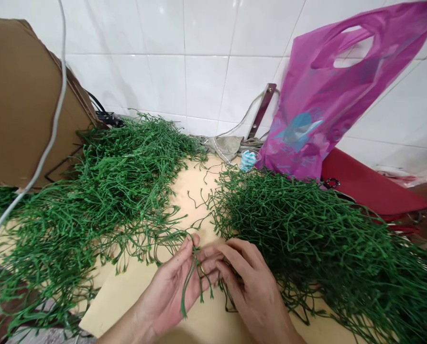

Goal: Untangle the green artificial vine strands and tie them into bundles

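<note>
Thin green plastic-looking stems (pixel 189 285) hang across the palm of my left hand (pixel 173 291), which pinches their upper ends between thumb and fingers. My right hand (pixel 251 282) is beside it, with its curled fingers touching the left fingers and the stems. More thin stems dangle under the right fingertips. A large heap of green stems (pixel 127 167) spreads to the left of my hands, and a second, darker heap (pixel 306 224) lies to the right. A few loose stems lie on the tan surface (pixel 190 184) between the heaps.
A cardboard box (pixel 19 105) stands at the left, with a white cable (pixel 57 105) in front. At the back right are a pink plastic bag (pixel 328 95), a metal bracket (pixel 262 112), a small blue-and-white item (pixel 248 160) and a red object (pixel 371 186). White tiles form the wall.
</note>
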A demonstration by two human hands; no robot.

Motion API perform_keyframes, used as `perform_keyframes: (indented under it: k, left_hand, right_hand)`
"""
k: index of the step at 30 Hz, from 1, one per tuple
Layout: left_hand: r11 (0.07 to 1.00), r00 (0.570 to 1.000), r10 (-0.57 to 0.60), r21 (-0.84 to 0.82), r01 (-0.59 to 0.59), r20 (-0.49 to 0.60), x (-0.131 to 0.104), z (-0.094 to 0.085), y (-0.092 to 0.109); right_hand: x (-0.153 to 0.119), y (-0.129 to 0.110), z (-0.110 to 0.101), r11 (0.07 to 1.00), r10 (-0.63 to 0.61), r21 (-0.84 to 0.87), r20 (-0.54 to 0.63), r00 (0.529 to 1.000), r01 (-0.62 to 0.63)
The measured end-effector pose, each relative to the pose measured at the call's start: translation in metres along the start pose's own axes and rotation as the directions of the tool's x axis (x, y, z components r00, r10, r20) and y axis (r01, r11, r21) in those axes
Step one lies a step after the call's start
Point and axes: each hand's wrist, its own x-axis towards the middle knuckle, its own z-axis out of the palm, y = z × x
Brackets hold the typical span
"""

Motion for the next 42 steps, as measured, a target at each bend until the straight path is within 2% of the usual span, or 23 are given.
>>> perform_keyframes:
  k: [5,7,8,10,12,13,14,15,16,18,19,21,24,27,33,35,37,39,42]
  left_hand:
    - [0.999,0.999,-0.002,0.047,0.000,0.040,-0.001,-0.001,-0.001]
    - [0.995,0.999,0.008,0.097,-0.011,0.033,-0.002,-0.001,-0.002]
    - [0.990,0.999,0.030,0.139,-0.034,0.030,-0.002,-0.001,-0.003]
    - [0.964,0.992,0.120,0.235,-0.123,0.027,-0.001,-0.002,-0.004]
    - [0.916,0.970,0.244,0.323,-0.237,0.018,0.000,-0.004,-0.005]
    - [0.888,0.954,0.301,0.361,-0.284,0.009,0.001,-0.006,-0.005]
    - [0.861,0.938,0.348,0.398,-0.317,-0.004,0.002,-0.008,-0.005]
    - [0.831,0.923,0.385,0.440,-0.339,-0.018,0.003,-0.010,-0.006]
    - [0.801,0.910,0.413,0.486,-0.349,-0.027,0.003,-0.011,-0.006]
    - [0.740,0.895,0.444,0.578,-0.345,-0.035,0.003,-0.013,-0.006]
    - [0.708,0.889,0.456,0.621,-0.337,-0.036,0.003,-0.013,-0.005]
    - [0.646,0.879,0.475,0.693,-0.319,-0.038,0.002,-0.011,-0.005]
    - [0.587,0.873,0.484,0.759,-0.283,-0.049,0.000,-0.007,-0.004]
    - [0.567,0.881,0.470,0.781,-0.263,-0.045,0.000,-0.005,-0.004]
    - [0.583,0.917,0.399,0.778,-0.235,-0.023,0.000,-0.001,-0.003]
    - [0.585,0.932,0.363,0.779,-0.227,-0.001,-0.001,0.001,-0.002]
    - [0.577,0.936,0.353,0.784,-0.227,0.011,-0.001,0.004,-0.001]
    - [0.542,0.920,0.391,0.803,-0.247,0.019,-0.001,0.005,-0.002]
    - [0.414,0.872,0.482,0.855,-0.313,0.086,-0.001,0.002,-0.005]
  right_hand:
    - [0.005,-0.001,-0.005,0.983,0.074,0.159,0.094,0.993,-0.089]
    - [0.007,0.001,-0.012,0.977,0.121,0.168,0.065,0.991,-0.130]
    - [0.008,0.002,-0.018,0.982,0.132,0.137,0.008,0.991,-0.132]
    - [0.011,0.007,-0.034,0.989,0.135,-0.028,-0.183,0.974,-0.142]
    - [0.014,0.010,-0.050,0.944,0.076,-0.264,-0.409,0.909,-0.197]
    - [0.015,0.011,-0.056,0.906,0.030,-0.354,-0.496,0.868,-0.233]
    - [0.016,0.011,-0.060,0.877,-0.012,-0.411,-0.536,0.844,-0.248]
    - [0.016,0.009,-0.061,0.873,-0.048,-0.434,-0.529,0.847,-0.222]
    - [0.016,0.007,-0.060,0.892,-0.073,-0.424,-0.475,0.877,-0.156]
    - [0.013,0.001,-0.048,0.947,-0.106,-0.321,-0.274,0.956,0.013]
    - [0.010,-0.002,-0.039,0.966,-0.120,-0.248,-0.178,0.977,0.074]
    - [0.005,-0.006,-0.020,0.990,-0.095,-0.110,-0.058,0.994,0.088]
    - [-0.002,-0.007,-0.001,0.998,0.037,0.057,0.031,0.999,-0.039]
    - [-0.005,-0.005,0.002,0.975,0.150,0.150,0.105,0.983,-0.165]
    - [-0.003,-0.005,-0.007,0.860,0.354,0.268,0.300,0.886,-0.435]
    - [-0.004,-0.005,-0.006,0.827,0.371,0.305,0.336,0.866,-0.473]
    - [-0.005,-0.004,-0.004,0.827,0.364,0.313,0.335,0.869,-0.467]
    - [-0.004,-0.005,-0.002,0.876,0.311,0.294,0.261,0.914,-0.382]
    - [-0.001,-0.007,-0.003,0.964,0.154,0.204,0.090,0.984,-0.169]
